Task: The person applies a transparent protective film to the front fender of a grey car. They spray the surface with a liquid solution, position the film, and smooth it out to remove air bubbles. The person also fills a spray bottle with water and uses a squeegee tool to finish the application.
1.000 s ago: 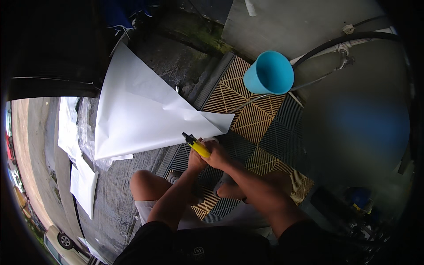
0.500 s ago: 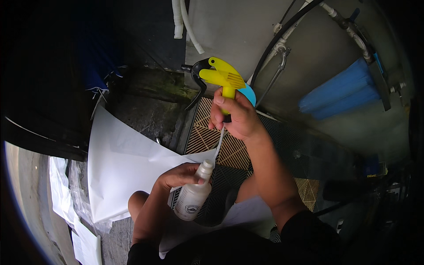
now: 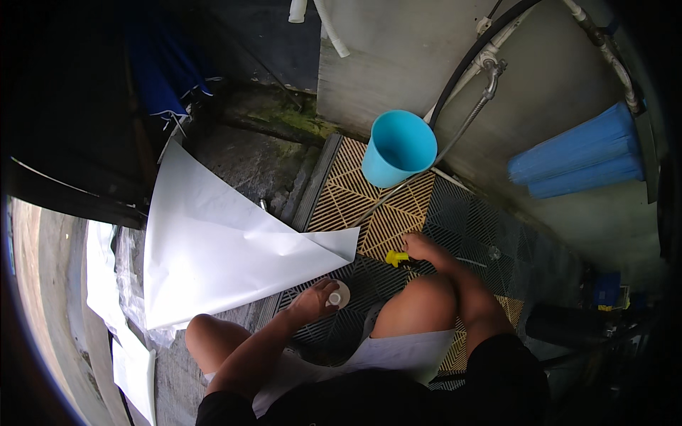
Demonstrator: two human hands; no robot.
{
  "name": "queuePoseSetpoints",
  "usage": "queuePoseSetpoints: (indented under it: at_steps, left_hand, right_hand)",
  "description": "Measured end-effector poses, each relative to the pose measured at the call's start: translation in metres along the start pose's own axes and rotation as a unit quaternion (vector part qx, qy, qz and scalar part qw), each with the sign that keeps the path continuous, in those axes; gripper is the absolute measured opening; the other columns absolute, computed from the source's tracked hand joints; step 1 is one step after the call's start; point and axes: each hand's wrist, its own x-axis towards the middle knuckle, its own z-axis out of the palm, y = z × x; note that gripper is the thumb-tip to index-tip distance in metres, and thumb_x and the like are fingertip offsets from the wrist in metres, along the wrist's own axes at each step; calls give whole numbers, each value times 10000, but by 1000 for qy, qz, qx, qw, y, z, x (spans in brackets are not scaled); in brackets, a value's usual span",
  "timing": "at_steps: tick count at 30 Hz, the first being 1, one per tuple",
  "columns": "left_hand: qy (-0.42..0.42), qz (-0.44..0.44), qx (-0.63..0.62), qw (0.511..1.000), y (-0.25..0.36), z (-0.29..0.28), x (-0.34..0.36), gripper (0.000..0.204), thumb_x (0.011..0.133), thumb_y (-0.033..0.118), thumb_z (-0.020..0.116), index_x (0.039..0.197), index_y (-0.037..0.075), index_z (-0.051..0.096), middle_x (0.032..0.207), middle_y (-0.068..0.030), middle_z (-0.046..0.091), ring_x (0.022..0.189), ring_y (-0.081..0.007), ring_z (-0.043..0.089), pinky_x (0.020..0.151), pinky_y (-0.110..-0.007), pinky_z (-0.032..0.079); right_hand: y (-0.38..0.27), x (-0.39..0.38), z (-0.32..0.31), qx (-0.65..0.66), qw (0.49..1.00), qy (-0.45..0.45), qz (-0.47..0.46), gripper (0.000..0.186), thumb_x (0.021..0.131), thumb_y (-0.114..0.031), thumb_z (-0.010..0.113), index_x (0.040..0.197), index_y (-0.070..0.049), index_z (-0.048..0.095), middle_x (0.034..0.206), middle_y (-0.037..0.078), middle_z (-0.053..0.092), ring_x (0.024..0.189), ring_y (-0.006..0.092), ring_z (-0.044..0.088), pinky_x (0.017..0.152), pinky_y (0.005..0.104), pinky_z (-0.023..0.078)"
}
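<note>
My left hand (image 3: 311,302) is closed round a white bottle (image 3: 342,295), seen almost from above with its narrow neck uncapped, between my knees. To the right, low over the floor mat and just beyond my right knee, my right hand (image 3: 420,246) grips a yellow and black trigger spray head (image 3: 396,258). Its thin, pale dip tube (image 3: 472,263) points away to the right. The spray head is apart from the bottle. Part of its body is hidden by my fingers.
A turquoise bucket (image 3: 376,167) stands on the tan and dark slatted floor tiles (image 3: 341,188). A large white sheet (image 3: 213,248) lies at left. Against the wall are a metal tap (image 3: 491,74) with hoses and a blue brush (image 3: 579,156).
My right hand has lowered the spray head from chest height down toward the floor, showing the bucket. The left hand has lowered the bottle and tipped it more upright.
</note>
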Motion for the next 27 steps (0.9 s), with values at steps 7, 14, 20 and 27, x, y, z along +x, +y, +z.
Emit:
queuePoseSetpoints:
  at_steps: [7,14,20,27]
  left_hand:
    - [-124,-71,60,988,6,-43,-16,750,768,246,751,1413,56,420,1392,-240,470,1304,-392,454,1096,-468,385]
    - [-90,-141,334,928,-46,-90,79,818,821,360,715,1480,77,323,1513,-200,317,1398,-398,318,1130,-540,304]
    - [-136,-51,408,901,-116,1,91,860,790,338,731,1511,143,304,1440,-168,400,1407,-341,323,1187,-564,165]
    - [-197,-221,261,919,-161,-106,-58,435,782,142,640,1215,132,597,1104,-157,664,1043,-333,653,830,-448,551]
  right_hand:
    - [-46,-84,-283,325,706,609,-159,487,968,-417,574,1218,1,588,1121,159,665,992,229,639,818,327,504]
    - [16,-110,-405,206,856,462,-110,354,964,-253,595,1253,-49,624,990,66,639,856,140,631,810,258,521]
    - [24,-101,-409,343,830,381,-218,350,989,-209,574,1305,-57,572,1043,24,602,925,101,601,839,243,517]
    - [55,-86,-380,379,690,580,-210,333,990,-217,579,1247,-6,568,1083,57,607,964,113,579,894,270,467]
